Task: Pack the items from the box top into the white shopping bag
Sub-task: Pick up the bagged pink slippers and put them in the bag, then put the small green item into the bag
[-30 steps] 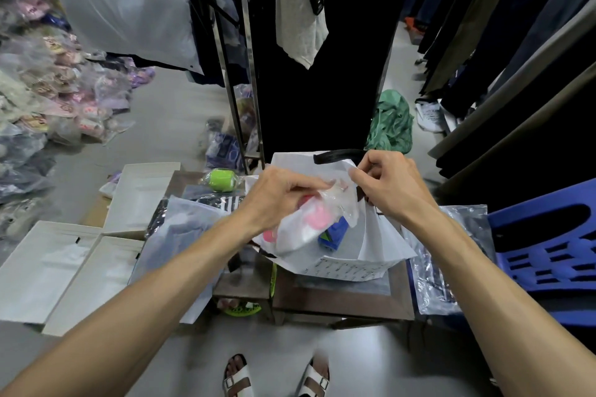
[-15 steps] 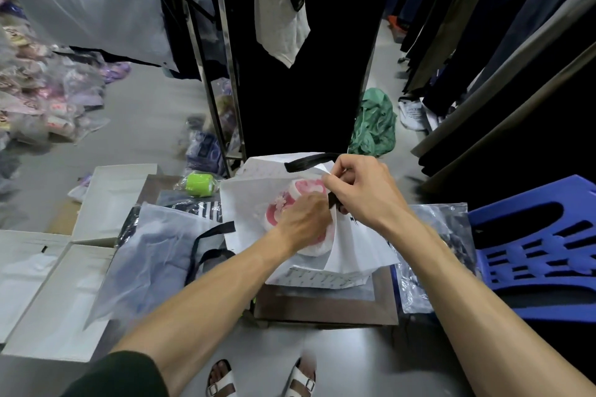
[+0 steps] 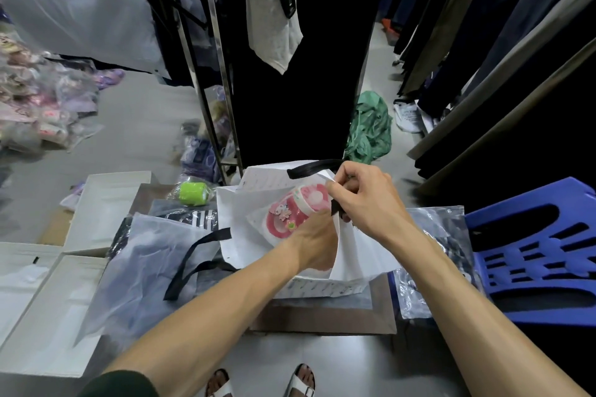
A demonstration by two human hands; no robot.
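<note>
Bare forearms, left hand point(image 3: 317, 243) and right hand point(image 3: 364, 200) ungloved. Dark green sleeve edge point(image 3: 119, 384) at left elbow. White two-strap sandals point(image 3: 298, 385).

Left hand point(image 3: 317, 243) low and curled, right hand point(image 3: 366, 195) pinching above.

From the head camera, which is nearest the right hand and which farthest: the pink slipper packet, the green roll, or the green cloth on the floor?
Measured from the right hand:
1. Pink slipper packet, just left of it, in the white bag's mouth.
2. Green cloth, on the floor beyond.
3. Green roll, far left on the box top.
</note>
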